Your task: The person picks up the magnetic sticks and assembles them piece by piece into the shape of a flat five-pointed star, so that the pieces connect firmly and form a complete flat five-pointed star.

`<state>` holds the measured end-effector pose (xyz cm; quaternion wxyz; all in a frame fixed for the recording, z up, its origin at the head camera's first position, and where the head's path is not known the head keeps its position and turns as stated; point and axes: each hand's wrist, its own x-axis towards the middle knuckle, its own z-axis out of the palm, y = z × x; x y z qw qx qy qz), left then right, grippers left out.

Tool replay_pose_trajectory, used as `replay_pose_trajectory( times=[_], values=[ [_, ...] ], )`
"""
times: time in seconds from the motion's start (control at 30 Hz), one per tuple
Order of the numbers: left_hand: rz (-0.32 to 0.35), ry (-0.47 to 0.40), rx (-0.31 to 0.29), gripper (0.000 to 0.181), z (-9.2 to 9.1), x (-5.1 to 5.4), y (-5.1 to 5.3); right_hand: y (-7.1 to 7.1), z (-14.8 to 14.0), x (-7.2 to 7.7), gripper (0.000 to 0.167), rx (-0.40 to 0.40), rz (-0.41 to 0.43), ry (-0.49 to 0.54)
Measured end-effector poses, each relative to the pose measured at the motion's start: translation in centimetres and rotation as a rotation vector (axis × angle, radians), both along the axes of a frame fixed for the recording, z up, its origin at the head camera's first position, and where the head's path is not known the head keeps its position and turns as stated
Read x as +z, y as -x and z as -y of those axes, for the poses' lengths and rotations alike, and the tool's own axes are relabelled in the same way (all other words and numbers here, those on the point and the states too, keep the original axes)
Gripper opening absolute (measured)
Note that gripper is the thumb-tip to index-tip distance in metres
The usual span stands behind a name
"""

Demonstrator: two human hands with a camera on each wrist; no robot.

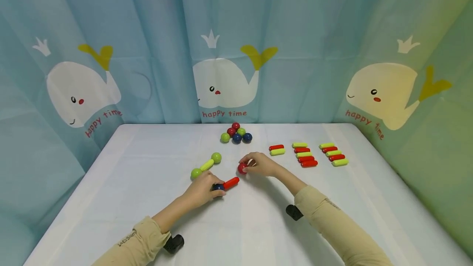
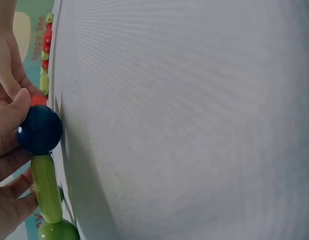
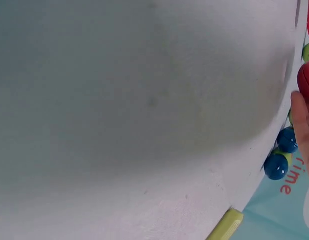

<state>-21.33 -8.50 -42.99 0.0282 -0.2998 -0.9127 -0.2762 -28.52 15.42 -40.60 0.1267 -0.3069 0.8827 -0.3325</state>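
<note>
In the head view my left hand [image 1: 201,190] grips a dark blue ball [image 1: 219,187], its thumb and fingers on either side. A red ribbed rod [image 1: 231,183] extends from that ball toward the right. My right hand [image 1: 260,164] pinches a red ball [image 1: 242,168] just beyond the rod's far end, with a small gap between them. Behind the left hand, a yellow-green rod [image 1: 207,165] lies between two green balls [image 1: 216,158]. The left wrist view shows the blue ball [image 2: 39,129] under the thumb; the right wrist view catches the red ball [image 3: 307,82] at the fingertips.
Toward the table's [image 1: 148,151] back sits a cluster of red, green and blue balls [image 1: 237,138]. On the right, red and yellow-green rods lie in three groups, including a pair [image 1: 277,152], a middle column [image 1: 304,155] and a right column [image 1: 334,154]. A curtain [image 1: 159,52] hangs behind.
</note>
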Motion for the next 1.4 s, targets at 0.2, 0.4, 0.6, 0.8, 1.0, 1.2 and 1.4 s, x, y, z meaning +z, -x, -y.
replay_pose_trajectory(
  times=[0.2,0.4,0.6,0.8,1.0,1.2,1.4],
  values=[
    [-0.024,0.001,-0.014,0.025,0.1,0.0,0.0,-0.9,-0.3,0.0,0.026,0.068,0.093,0.015],
    [-0.038,0.026,-0.064,0.025,0.4,0.1,-0.2,-1.8,-0.4,0.0,0.025,0.106,0.084,0.025],
    [0.006,0.075,-0.068,0.028,1.3,0.1,-1.1,-2.9,0.0,-0.1,0.025,0.125,0.111,0.019],
    [0.040,0.121,-0.066,0.027,2.3,0.8,-1.8,-3.9,0.7,-0.2,0.025,0.151,0.117,0.019],
    [0.065,0.175,-0.048,0.027,3.1,1.5,-2.0,-4.0,-0.2,0.0,0.024,0.162,0.075,0.010],
    [-0.037,0.229,-0.069,0.032,3.3,1.6,-2.0,-2.8,-3.1,0.2,0.019,0.090,-0.021,0.005],
    [-0.112,0.274,-0.085,0.031,1.2,1.5,-2.5,-0.4,-6.2,0.8,0.012,-0.072,-0.218,-0.059]
  ],
)
